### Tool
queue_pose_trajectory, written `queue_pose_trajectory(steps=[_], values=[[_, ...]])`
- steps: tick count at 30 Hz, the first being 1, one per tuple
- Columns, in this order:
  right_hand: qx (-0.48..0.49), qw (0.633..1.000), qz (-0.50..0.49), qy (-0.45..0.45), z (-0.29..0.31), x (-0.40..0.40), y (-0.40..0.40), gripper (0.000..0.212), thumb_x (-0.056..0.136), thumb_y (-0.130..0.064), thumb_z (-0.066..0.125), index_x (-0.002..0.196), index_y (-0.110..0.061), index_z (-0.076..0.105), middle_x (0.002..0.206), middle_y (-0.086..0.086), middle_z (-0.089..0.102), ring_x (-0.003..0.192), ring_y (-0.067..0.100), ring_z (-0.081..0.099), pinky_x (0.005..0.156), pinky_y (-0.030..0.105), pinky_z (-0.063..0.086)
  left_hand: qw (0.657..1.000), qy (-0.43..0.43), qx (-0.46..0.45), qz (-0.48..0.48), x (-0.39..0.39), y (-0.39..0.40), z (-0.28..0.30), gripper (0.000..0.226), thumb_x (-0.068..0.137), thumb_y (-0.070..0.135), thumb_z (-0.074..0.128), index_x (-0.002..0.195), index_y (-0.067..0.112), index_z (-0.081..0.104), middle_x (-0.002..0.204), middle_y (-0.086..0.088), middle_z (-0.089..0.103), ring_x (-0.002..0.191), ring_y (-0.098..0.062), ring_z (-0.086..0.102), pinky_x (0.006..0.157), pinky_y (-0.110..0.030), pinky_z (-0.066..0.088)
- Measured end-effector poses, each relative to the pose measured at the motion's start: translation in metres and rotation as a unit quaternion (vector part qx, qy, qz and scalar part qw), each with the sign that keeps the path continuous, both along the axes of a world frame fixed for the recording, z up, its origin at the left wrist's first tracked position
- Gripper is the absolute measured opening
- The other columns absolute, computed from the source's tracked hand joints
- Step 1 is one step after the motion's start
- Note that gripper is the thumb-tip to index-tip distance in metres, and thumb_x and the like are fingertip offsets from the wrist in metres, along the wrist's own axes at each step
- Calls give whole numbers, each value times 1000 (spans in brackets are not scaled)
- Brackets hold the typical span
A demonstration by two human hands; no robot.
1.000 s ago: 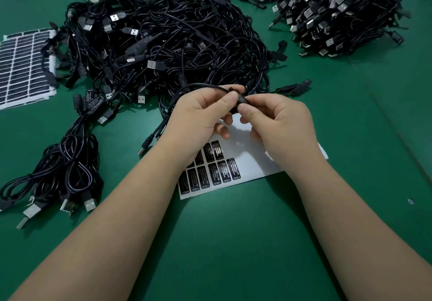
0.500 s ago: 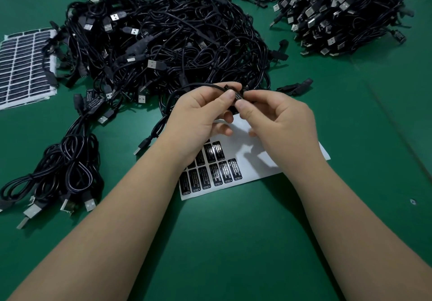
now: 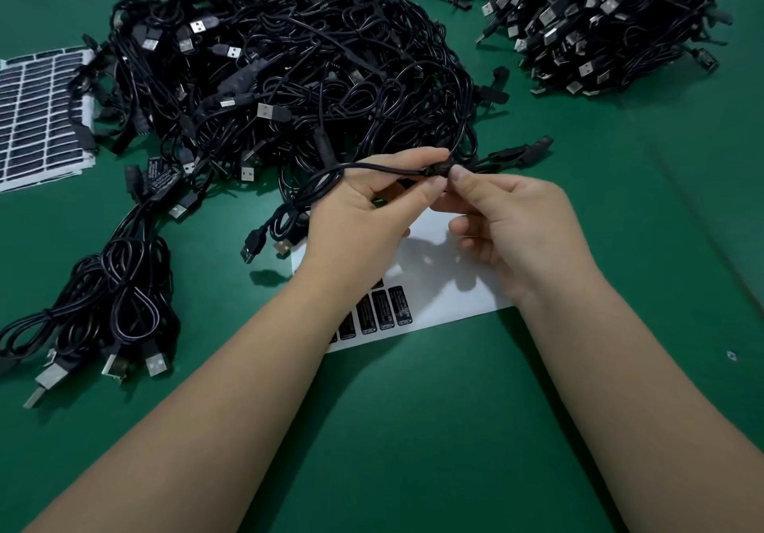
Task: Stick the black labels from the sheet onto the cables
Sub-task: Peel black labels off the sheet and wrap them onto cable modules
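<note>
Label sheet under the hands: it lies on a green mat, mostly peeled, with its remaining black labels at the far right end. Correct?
Not quite. In the head view the label sheet lies on the green mat, mostly peeled, but the remaining black labels sit at its near left end, beside the left forearm.

One head-worn camera looks forward and down, close over the green table [image 3: 413, 429]

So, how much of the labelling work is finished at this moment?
Done: a small bundle at left, one cable showing a label. In hand: the left hand and right hand pinch one cable. Left: the big pile; few labels remain on the sheet.
</note>
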State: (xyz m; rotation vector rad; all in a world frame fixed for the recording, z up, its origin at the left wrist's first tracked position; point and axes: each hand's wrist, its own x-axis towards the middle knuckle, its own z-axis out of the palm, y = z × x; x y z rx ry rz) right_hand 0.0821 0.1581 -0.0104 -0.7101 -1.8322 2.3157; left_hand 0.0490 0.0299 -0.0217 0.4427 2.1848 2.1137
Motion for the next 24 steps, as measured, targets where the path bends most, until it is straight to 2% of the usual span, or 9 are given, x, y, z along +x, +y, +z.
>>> queue_pose_trajectory(steps=[4,9,14,18,24], values=[[8,1000,-16,-2,-1,-1,0,14,85,-18,72,72,-11,70,60,1,69,40,6,51,39,16,40,1000,-11,7,8,1,1,2,23,85,13,71,93,35,72,75,18,71,63,3,57,59,-13,48],[3,999,-35,-1,0,0,0,12,80,-17,76,70,-13,70,57,-2,66,40,5,48,40,16,40,1000,-20,-3,21,2,4,2,21,84,13,72,94,32,73,74,20,70,64,7,58,61,-9,45],[18,998,-46,48,1,0,-4,17,81,-12,73,67,-16,65,54,-7,59,42,4,43,42,15,37,998,-55,31,25,0,3,3,19,85,11,70,94,27,74,66,13,66,60,-2,53,54,-17,46],[139,984,-46,105,0,4,-6,14,83,-14,71,70,-19,67,53,-14,55,47,3,45,48,16,40,989,-118,81,24,-3,1,4,15,85,9,70,88,22,76,69,9,68,56,-3,54,49,-17,43],[318,930,-61,171,-6,6,-10,20,83,-20,69,69,-33,63,65,-17,59,62,0,51,62,16,42,968,-201,145,38,-6,1,1,12,81,8,73,73,16,76,75,-1,71,53,-5,56,47,-17,44]])
